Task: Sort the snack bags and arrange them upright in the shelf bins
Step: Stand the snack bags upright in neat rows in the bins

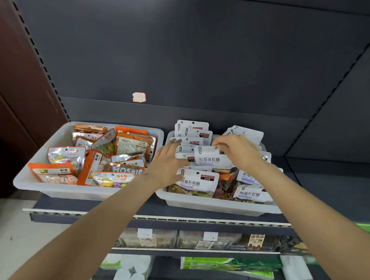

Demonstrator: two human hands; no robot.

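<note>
At the shelf's left end sits a pale plastic bin, the left bin, reaching from the back panel nearly to the front edge. It holds the orange bags, orange-and-silver packs lying jumbled: some flat, some tilted against each other, a few leaning at the back wall of the bin.

Just right of it, touching or nearly so at the rims, stands the right bin, nearer the middle of the shelf. It holds the white bags, white-topped packs with coloured sweets showing through below. A row of them stands upright along the bin's left side, front to back; another stack leans at the back right corner, and a few lie lower at the front right.

The left hand reaches over the gap between the bins, fingers straight and spread, fingertips against the tops of the upright row; it grips nothing. The right hand is over the middle of the right bin, fingers curled, pinching the top edge of one white bag that stands upright there.

On the back panel above the bins is a small pale sticker. Below the shelf's front edge, lower shelves carry dark packets with price tags and green-and-white packs.
</note>
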